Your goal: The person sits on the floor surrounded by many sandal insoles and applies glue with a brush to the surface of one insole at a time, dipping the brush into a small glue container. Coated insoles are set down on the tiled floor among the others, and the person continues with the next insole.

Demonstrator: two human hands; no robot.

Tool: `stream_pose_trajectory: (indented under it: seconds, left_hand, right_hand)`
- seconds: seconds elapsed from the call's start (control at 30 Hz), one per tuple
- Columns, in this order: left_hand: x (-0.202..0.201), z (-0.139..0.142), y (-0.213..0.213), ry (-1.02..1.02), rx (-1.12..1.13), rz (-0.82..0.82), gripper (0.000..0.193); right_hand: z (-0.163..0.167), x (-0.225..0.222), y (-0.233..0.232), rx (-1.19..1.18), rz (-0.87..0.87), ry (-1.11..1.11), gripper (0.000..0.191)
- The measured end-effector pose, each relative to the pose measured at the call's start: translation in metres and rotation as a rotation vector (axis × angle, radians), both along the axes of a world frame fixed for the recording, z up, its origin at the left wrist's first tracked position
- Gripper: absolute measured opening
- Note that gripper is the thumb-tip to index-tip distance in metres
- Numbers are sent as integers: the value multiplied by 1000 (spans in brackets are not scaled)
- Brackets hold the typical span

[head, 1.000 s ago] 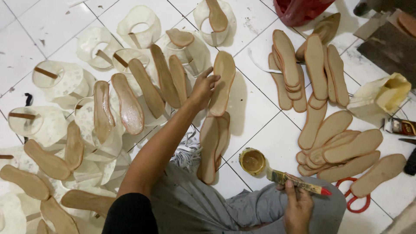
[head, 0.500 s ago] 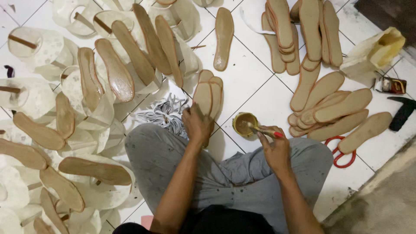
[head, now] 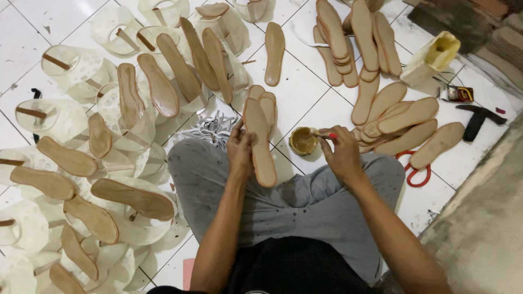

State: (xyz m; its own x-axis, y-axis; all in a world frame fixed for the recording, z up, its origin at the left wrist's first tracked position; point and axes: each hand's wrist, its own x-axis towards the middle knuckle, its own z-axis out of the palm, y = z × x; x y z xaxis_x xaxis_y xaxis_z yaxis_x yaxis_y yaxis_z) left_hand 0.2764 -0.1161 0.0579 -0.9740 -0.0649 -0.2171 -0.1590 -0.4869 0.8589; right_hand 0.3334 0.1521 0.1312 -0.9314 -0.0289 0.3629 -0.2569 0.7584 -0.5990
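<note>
I sit cross-legged on a white tiled floor in grey trousers. My left hand grips a tan shoe insole by its edge and holds it over my left knee. Two more insoles lie just beyond it. My right hand holds a small brush with a red handle, its bristles dipped into a small round tin of yellowish glue on the floor in front of my legs.
Many insoles rest on pale plastic shoe forms at the left. A heap of bare insoles lies at the right, with red scissors, a hammer and a yellow container. White straps lie by my knee.
My left hand came back from the far insoles and lifted one insole off the small pile. My right hand brought the brush to the glue tin.
</note>
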Motion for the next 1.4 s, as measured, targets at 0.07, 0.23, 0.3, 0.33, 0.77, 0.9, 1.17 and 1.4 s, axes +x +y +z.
stream_pose_trajectory:
  seconds: [0.07,0.23,0.3,0.33,0.77,0.9,1.17,1.4]
  left_hand:
    - [26,37,-10,-30,363,-76,71]
    - [73,120,-9,-21,784,-268,80]
    - [82,144,-4,17,791,-338,83]
    - [88,153,-1,42,773,-367,83]
    - [103,188,20,261,524,-454,73]
    - [90,180,20,223,649,-475,83]
    - [66,146,14,176,425,-125,74]
    - [40,120,-19,-122,577,-39,60]
  right_hand:
    - [15,-1,4,340,23,-259,22]
    - [81,15,-2,-556,-41,-182,18]
    - [109,29,-12,-834,-158,-150,21]
    - [119,33,-20,-790,-31,-65,19]
    - [130,50,-63,-508,313,122,18]
    - [126,69,-75,-363,406,98,22]
    - [134,91,-91,-342,623,-8,26]
    - [105,95,-76,-374,637,-129,15]
